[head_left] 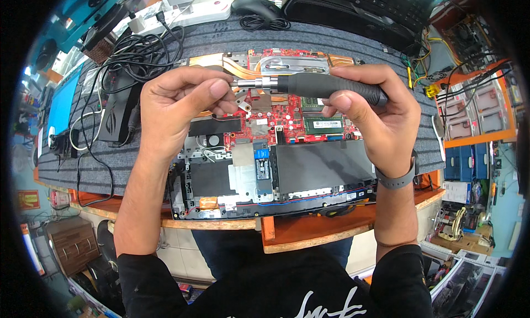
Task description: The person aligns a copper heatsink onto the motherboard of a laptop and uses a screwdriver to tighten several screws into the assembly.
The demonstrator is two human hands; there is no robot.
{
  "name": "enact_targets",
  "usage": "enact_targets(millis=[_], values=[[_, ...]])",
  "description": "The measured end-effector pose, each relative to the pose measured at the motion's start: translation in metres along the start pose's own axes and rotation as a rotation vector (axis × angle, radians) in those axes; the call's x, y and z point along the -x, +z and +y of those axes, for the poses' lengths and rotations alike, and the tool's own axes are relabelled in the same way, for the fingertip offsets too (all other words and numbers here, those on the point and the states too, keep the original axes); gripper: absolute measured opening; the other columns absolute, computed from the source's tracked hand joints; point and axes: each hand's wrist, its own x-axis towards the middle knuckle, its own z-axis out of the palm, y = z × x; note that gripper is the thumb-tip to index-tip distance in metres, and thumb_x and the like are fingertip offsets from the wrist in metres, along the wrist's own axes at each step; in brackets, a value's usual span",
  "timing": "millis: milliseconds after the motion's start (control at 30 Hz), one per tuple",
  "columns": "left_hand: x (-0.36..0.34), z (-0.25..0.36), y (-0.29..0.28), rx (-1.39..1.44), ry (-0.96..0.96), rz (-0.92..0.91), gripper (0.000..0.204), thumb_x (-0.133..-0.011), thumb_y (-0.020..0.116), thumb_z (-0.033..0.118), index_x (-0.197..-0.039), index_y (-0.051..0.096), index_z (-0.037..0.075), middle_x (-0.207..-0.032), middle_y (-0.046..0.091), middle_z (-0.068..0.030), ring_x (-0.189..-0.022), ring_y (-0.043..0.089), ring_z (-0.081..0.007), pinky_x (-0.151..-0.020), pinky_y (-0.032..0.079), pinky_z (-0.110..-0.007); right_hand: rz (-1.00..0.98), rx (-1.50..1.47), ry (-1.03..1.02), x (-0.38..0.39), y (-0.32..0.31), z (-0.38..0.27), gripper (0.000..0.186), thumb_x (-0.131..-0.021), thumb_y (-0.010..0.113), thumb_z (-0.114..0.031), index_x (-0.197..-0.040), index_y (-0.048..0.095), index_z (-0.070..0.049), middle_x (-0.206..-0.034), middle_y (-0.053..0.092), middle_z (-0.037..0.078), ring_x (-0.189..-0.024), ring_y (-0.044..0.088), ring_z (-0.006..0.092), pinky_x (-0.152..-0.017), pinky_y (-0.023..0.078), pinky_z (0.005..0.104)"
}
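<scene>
Over an opened laptop point(326, 163) I hold a black-handled screwdriver point(331, 86) sideways. My right hand point(386, 108) grips its thick handle, thumb below and fingers above. At the metal tip end, my left hand point(190, 100) pinches thumb and fingers together around the shaft's end; whatever small bit may be there is hidden. Beneath the tool lies the laptop's red circuit board point(265, 125), with copper heat pipes point(237, 68) along its far side. Green memory modules point(324, 125) sit right of the middle, and a wide black battery point(326, 166) fills the near right.
Tangled black cables point(146, 56) and a black power adapter point(118, 116) lie to the left on the grey ribbed mat point(381, 56). A black mouse point(256, 8) and a keyboard point(381, 3) stand at the back. Clear-fronted drawers point(475, 114) are at the right.
</scene>
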Motion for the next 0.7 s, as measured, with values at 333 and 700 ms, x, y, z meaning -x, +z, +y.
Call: enact_targets(millis=[333,700], values=[[-0.013,-0.003,-0.015,-0.129,0.177,0.040,0.040,-0.103,0.056,0.025,-0.126,0.062,-0.006,-0.116,0.068,-0.0189,-0.107,0.069,-0.0262,-0.090,0.059,-0.036,-0.031,-0.054,0.101,-0.018,-0.028,0.001,0.026,-0.089,0.074,-0.002,-0.113,0.066,0.004,-0.098,0.072,0.009,-0.086,0.068,0.0107,-0.077,0.055,0.0235],[-0.020,-0.009,-0.031,-0.252,0.241,0.233,0.034,-0.105,0.054,0.023,-0.118,0.067,-0.005,-0.108,0.070,-0.0132,-0.100,0.069,-0.0195,-0.088,0.058,-0.033,-0.488,0.844,-0.098,-0.060,-0.121,-0.021,0.024,-0.088,0.075,-0.014,-0.107,0.068,-0.002,-0.096,0.073,0.009,-0.088,0.067,0.0180,-0.079,0.051,0.0312]])
